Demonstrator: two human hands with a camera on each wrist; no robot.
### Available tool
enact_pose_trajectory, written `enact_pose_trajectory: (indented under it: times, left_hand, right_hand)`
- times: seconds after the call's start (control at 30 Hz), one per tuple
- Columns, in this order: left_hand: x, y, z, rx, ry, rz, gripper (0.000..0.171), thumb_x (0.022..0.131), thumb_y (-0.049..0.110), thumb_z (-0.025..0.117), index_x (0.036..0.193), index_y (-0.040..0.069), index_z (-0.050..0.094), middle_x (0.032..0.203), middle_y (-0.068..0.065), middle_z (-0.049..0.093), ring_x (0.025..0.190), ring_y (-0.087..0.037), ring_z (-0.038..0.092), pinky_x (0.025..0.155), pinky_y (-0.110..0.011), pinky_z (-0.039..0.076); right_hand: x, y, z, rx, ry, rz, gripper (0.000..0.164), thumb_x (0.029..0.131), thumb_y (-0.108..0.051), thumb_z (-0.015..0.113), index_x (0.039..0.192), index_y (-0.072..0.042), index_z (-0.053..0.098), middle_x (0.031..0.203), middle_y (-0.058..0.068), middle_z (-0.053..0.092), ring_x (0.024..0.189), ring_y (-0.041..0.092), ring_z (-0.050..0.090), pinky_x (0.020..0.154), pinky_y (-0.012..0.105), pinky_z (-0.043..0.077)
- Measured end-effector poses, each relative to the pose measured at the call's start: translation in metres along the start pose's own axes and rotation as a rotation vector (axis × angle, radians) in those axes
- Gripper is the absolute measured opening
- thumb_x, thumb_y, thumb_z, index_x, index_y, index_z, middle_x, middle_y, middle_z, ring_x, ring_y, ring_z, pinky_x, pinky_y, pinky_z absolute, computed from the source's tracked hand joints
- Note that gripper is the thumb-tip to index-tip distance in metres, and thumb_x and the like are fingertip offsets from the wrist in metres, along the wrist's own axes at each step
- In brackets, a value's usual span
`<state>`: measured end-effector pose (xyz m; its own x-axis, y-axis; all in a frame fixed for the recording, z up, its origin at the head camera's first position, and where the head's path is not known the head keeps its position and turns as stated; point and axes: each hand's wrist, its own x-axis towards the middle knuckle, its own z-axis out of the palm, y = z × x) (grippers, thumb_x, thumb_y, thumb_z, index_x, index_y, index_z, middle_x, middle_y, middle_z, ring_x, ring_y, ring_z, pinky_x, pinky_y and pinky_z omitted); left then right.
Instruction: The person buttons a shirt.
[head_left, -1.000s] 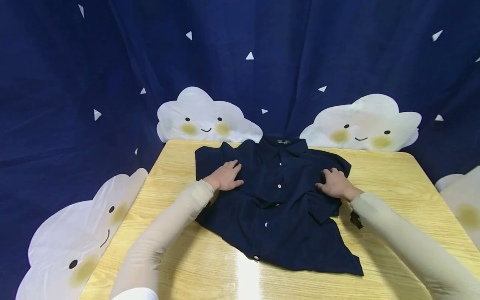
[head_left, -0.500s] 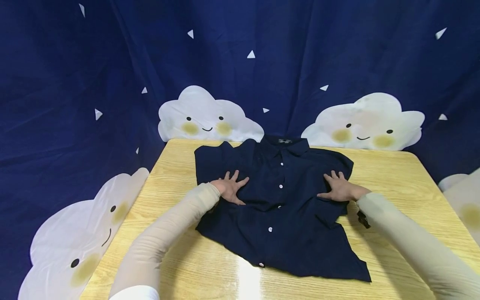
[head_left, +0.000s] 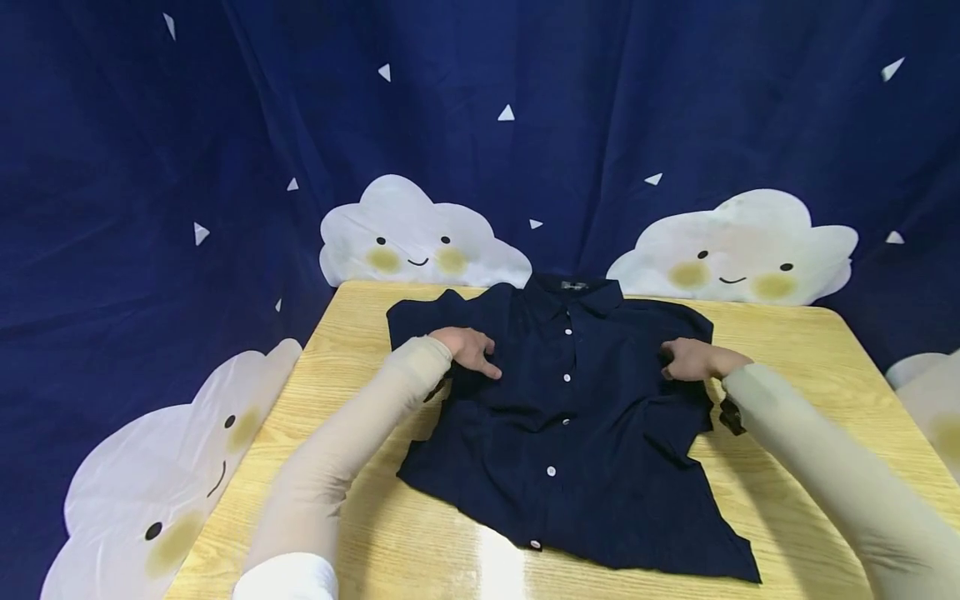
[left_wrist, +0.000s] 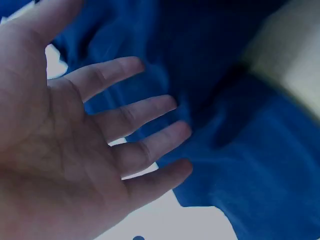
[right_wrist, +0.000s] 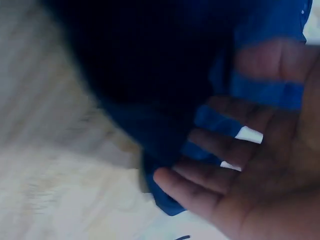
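A dark navy short-sleeved shirt (head_left: pixel 600 508) lies front up, its collar (head_left: pixel 536 300) at the far edge of the table. White buttons run down its middle, and creases cross the body. Over the chest near the left sleeve is my left hand (head_left: pixel 467 346); in the left wrist view its fingers (left_wrist: pixel 145 112) are extended and apart, with no cloth between them. My right hand (head_left: pixel 693 360) is at the opposite sleeve. In the right wrist view, its loosely bent fingers (right_wrist: pixel 220 145) are beside the cloth, thumb apart, gripping nothing.
The pale wooden table (head_left: pixel 360 358) shows around the shirt. Behind it hangs a dark blue curtain (head_left: pixel 465 67) with white triangles and smiling clouds (head_left: pixel 420 229). A small dark object (head_left: pixel 732 417) shows beneath the right wrist.
Both hands were spread on the shirt half a second ago; their fingers now look drawn together. The left hand has moved slightly farther away. The hem sits lower in the view, toward me.
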<state>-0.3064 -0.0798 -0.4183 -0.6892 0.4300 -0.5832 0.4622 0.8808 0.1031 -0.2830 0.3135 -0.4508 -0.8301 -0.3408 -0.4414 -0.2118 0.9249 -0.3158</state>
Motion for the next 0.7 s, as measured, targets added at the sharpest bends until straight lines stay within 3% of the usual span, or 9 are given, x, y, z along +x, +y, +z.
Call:
enact_pose_trajectory:
  times: [0.13,0.2,0.27,0.4,0.53,0.7]
  left_hand:
    - [0.013,0.000,-0.020,-0.084,0.143,-0.018,0.048,0.096,0.047,0.049,0.128,0.012,0.056,0.124,-0.007,0.057,0.112,-0.024,0.053,0.091,-0.039,0.042]
    - [0.023,0.001,-0.028,-0.117,0.235,-0.023,0.037,0.097,0.041,0.049,0.115,0.011,0.061,0.108,-0.006,0.062,0.096,-0.023,0.058,0.082,-0.038,0.045]
    - [0.034,0.004,-0.032,-0.129,0.313,-0.027,0.031,0.098,0.037,0.050,0.111,0.012,0.062,0.103,-0.006,0.062,0.090,-0.022,0.058,0.079,-0.037,0.045]
    - [0.057,0.008,-0.037,-0.181,0.400,-0.063,0.038,0.098,0.034,0.051,0.128,0.011,0.054,0.123,-0.009,0.055,0.107,-0.023,0.054,0.089,-0.037,0.043]
    - [0.077,0.011,-0.038,-0.265,0.411,-0.116,0.057,0.098,0.036,0.049,0.146,0.011,0.032,0.145,-0.015,0.034,0.127,-0.028,0.041,0.100,-0.040,0.036]
    - [0.097,0.009,-0.034,-0.313,0.394,-0.166,0.058,0.102,0.037,0.039,0.150,0.012,0.019,0.151,-0.016,0.024,0.132,-0.030,0.035,0.103,-0.041,0.033]
  right_hand:
    - [0.012,-0.005,-0.015,-0.064,0.081,0.031,0.041,0.094,-0.019,0.050,0.118,0.015,0.053,0.114,0.033,0.055,0.107,0.049,0.051,0.085,0.054,0.043]
    - [0.019,-0.006,-0.021,-0.084,0.138,0.058,0.040,0.095,-0.022,0.050,0.112,0.013,0.057,0.106,0.030,0.059,0.098,0.044,0.057,0.081,0.053,0.045]
    - [0.026,-0.005,-0.025,-0.082,0.195,0.080,0.038,0.094,-0.023,0.052,0.107,0.012,0.059,0.100,0.027,0.061,0.091,0.041,0.059,0.078,0.052,0.045]
    - [0.041,0.001,-0.027,-0.051,0.303,0.100,0.036,0.092,-0.023,0.056,0.104,0.011,0.058,0.098,0.026,0.061,0.088,0.039,0.058,0.077,0.052,0.045]
    - [0.057,0.006,-0.026,-0.027,0.351,0.120,0.039,0.092,-0.023,0.056,0.108,0.013,0.052,0.102,0.031,0.053,0.094,0.043,0.052,0.081,0.054,0.042]
    - [0.074,0.004,-0.025,-0.022,0.350,0.187,0.053,0.095,-0.027,0.050,0.121,0.018,0.041,0.113,0.038,0.044,0.105,0.049,0.046,0.090,0.057,0.037]
